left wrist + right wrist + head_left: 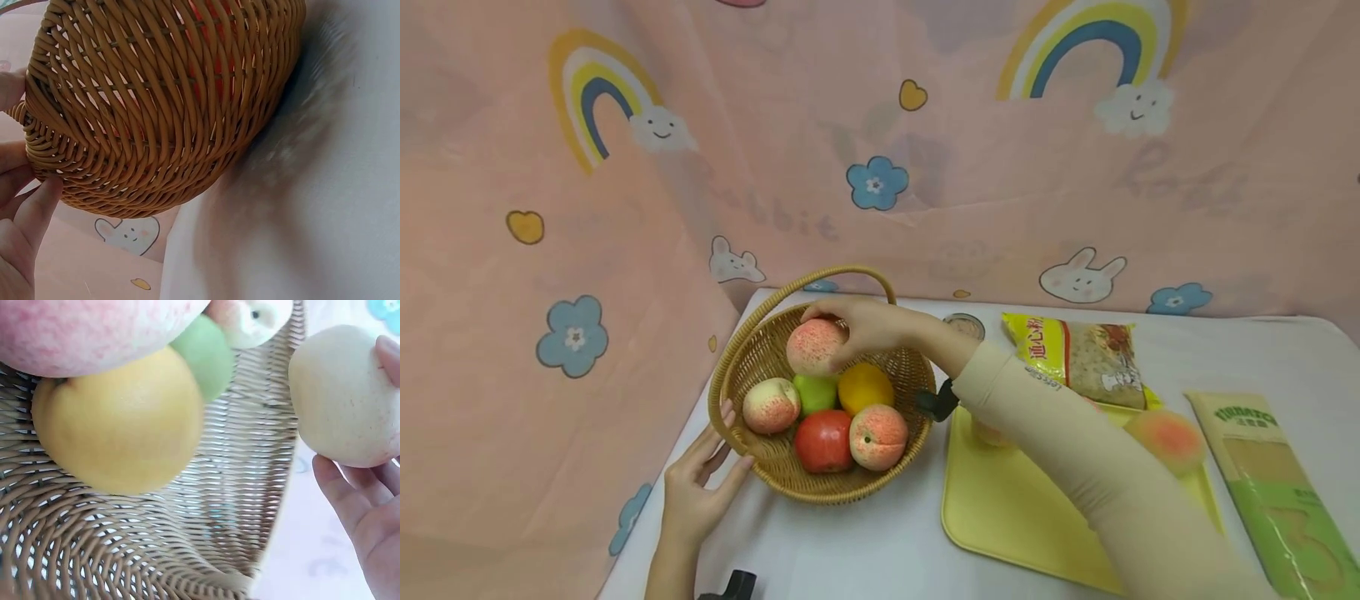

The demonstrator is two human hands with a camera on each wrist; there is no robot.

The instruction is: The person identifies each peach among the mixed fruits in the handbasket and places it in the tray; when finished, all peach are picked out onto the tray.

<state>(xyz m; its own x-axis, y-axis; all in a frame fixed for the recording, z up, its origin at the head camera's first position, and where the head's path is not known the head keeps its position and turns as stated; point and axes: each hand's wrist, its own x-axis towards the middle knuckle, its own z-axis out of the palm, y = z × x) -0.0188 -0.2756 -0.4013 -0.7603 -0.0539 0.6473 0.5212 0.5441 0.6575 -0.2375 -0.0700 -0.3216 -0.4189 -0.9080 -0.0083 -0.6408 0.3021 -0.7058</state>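
Note:
A wicker basket (pixel 827 493) with an arched handle stands on the white table. My left hand (pixel 696 487) grips its left rim near the foot of the handle, thumb and fingers on the weave (pixel 150 112). In my right hand (pixel 876 327) is a peach (pixel 815 347), held over the back of the basket; its pale side (pixel 347 394) faces the right wrist camera. Below it lie a green fruit (pixel 815 395), an orange-yellow fruit (pixel 119 425), a red apple (pixel 823 442) and two more peaches, one at the left (pixel 771 406) and one at the front right (pixel 878 437).
Right of the basket lies a yellow tray (pixel 1015 517) with a peach (pixel 1167 440) on it, partly behind my right sleeve. Beyond are a yellow pasta bag (pixel 1090 358) and a round tin (pixel 964 325). A green noodle packet (pixel 1273 492) lies at the far right.

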